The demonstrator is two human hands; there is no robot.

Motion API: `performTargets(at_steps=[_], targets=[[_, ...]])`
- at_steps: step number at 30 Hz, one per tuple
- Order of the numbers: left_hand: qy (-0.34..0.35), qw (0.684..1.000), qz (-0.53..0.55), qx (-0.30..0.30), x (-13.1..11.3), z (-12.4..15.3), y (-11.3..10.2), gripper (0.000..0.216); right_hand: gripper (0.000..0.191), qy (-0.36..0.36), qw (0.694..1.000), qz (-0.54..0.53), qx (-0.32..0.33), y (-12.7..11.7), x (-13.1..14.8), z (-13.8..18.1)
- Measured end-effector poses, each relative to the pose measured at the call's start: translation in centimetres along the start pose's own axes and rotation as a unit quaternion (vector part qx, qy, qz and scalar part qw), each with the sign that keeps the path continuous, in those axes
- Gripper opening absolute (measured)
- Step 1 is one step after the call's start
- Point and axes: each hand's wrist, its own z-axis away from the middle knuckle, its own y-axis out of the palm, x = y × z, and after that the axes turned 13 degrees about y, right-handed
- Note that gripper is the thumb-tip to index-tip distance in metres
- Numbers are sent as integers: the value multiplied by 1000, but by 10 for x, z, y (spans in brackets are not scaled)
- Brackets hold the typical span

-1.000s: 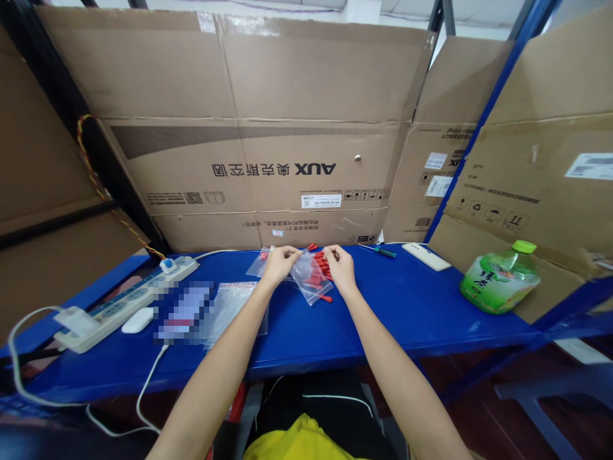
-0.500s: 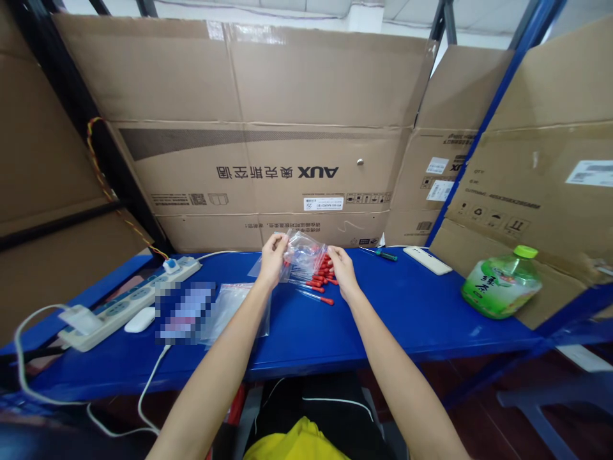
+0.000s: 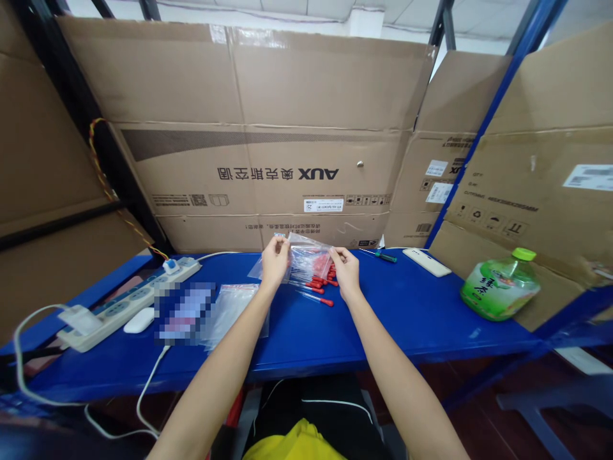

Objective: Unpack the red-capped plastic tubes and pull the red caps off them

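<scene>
Between my two hands a clear plastic bag [image 3: 309, 246] is stretched out above the table. My left hand [image 3: 276, 259] pinches its left side, and my right hand [image 3: 345, 265] pinches the right side. Beneath and behind the bag lies a pile of thin clear droppers with red ends [image 3: 320, 281], seen partly through the plastic. One dropper [image 3: 316, 298] lies apart at the near side of the pile. Left of my left forearm rests a stack of flat clear bags [image 3: 234, 306] with red-lined tops.
On the left of the blue table [image 3: 306, 338] are a power strip [image 3: 129, 303], a white case [image 3: 139, 321] and a blurred phone [image 3: 186, 312]. A screwdriver [image 3: 383, 256], a white phone-like object [image 3: 426, 262] and a green-capped bottle [image 3: 500, 284] stand or lie to the right. Cardboard [image 3: 287, 83] walls the back.
The bag has gone from crumpled to flatter and more spread between my hands. My right hand has shifted slightly to the right.
</scene>
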Motion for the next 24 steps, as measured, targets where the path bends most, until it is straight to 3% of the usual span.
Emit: performTargets(at_steps=[4, 6, 9, 13, 24], targets=[[152, 967, -203, 2, -18, 5, -6, 23, 35, -38, 998, 42, 13, 3, 6, 4], [225, 947, -223, 52, -29, 7, -6, 26, 34, -45, 997, 54, 32, 5, 8, 7], [280, 925, -204, 153, -41, 8, -2, 24, 32, -55, 994, 66, 66, 8, 9, 11], [301, 905, -182, 239, -45, 8, 4, 22, 28, -78, 989, 93, 86, 9, 8, 15], [246, 924, -153, 251, -41, 8, 1, 26, 26, -55, 990, 87, 96, 9, 8, 15]])
